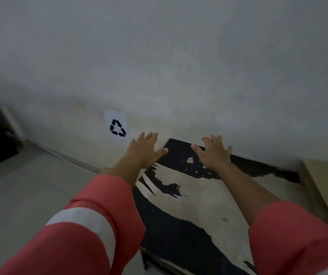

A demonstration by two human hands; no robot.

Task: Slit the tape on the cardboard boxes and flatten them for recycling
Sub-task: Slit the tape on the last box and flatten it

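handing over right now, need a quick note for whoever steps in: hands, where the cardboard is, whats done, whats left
Left hand: open, fingers spread, at the far left corner of the printed cardboard.
Right hand: open, spread over its far edge.
Printed cardboard: flattened, far edge at the wall, right of the recycling sign.
Done: this piece looks flat.
Left: brown cardboard on the right; cannot tell if it is flattened.

A recycling corner; recycling sign (117, 128) on bare wall (179, 66), concrete floor (20, 185).
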